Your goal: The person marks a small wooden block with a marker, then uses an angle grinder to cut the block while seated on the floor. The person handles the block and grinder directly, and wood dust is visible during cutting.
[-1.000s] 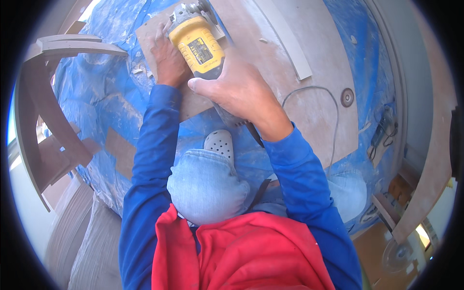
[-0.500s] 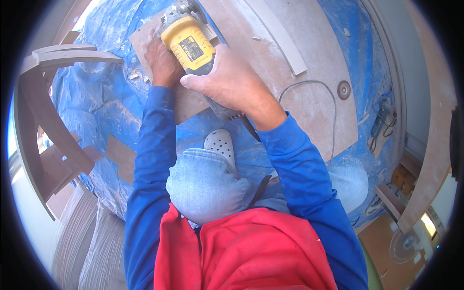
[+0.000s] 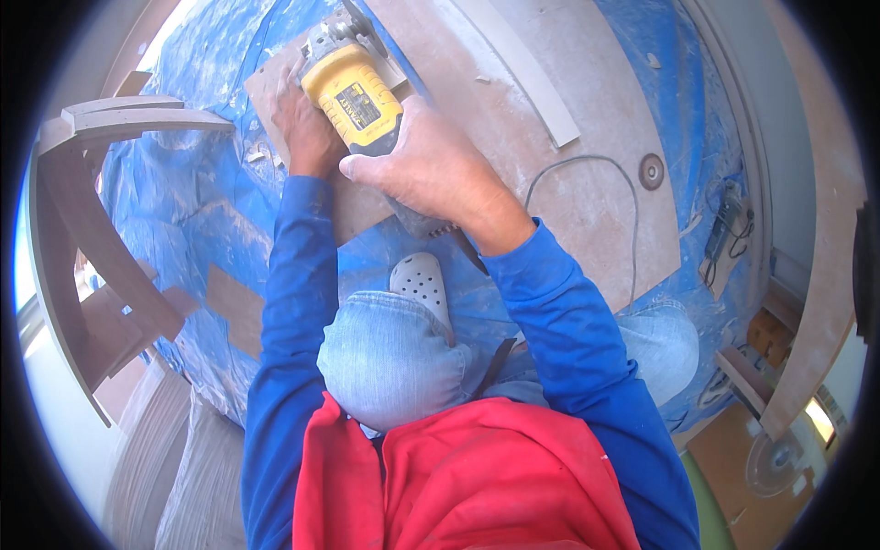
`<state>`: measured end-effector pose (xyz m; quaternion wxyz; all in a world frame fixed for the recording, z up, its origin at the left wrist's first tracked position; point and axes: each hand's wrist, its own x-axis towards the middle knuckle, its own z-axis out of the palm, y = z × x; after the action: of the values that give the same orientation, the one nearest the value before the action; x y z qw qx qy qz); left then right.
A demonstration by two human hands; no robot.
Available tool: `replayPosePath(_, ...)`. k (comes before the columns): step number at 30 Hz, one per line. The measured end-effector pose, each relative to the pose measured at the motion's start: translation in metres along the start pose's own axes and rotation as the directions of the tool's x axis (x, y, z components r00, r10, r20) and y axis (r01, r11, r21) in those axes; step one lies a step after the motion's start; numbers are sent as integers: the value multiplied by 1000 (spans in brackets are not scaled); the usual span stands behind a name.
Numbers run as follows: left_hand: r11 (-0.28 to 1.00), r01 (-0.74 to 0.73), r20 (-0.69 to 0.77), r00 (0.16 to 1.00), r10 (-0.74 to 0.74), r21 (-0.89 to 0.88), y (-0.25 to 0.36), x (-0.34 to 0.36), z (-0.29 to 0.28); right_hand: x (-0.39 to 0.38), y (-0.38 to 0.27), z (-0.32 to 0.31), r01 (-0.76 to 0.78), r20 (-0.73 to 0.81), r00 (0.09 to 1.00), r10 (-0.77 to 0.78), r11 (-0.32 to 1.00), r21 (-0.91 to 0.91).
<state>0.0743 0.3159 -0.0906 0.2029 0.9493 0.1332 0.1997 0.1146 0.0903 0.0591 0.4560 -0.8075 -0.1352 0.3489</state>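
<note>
My right hand (image 3: pixel 440 170) grips the rear body of a yellow and black angle grinder (image 3: pixel 353 96), its thumb on the near side. The grinder's metal head and disc (image 3: pixel 344 32) point away from me, over the far part of a small brown board (image 3: pixel 362 202). Beside the grinder my left hand (image 3: pixel 307 128) rests on that board, fingers reaching forward. Its thumb and some fingertips are hidden by the tool. A short pale strip of wood (image 3: pixel 392 71) shows just right of the grinder; I cannot tell whether the disc touches it.
Dusty blue plastic sheeting (image 3: pixel 192 192) covers the floor. A large curved panel (image 3: pixel 587 220) carries a long pale strip (image 3: pixel 527 78), a loose round disc (image 3: pixel 652 171) and a cable (image 3: pixel 632 220). Curved wooden frames (image 3: pixel 110 238) stand at left. A dark tool (image 3: pixel 727 225) lies at right.
My right hand and the grinder's rear have shifted slightly left. The grinder's head sits a little lower in the picture. My left hand has stayed on the board.
</note>
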Motion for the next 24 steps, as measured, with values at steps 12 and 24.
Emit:
replayPosePath(12, 996, 72, 39, 997, -70, -45, 3, -1, -2, -5, -10, -6, -29, 25, 999, 29, 999, -33)
replayPosePath(24, 999, 49, 25, 999, -49, 3, 5, -1, -1, -2, -8, -3, -27, 6, 1000, 27, 999, -23)
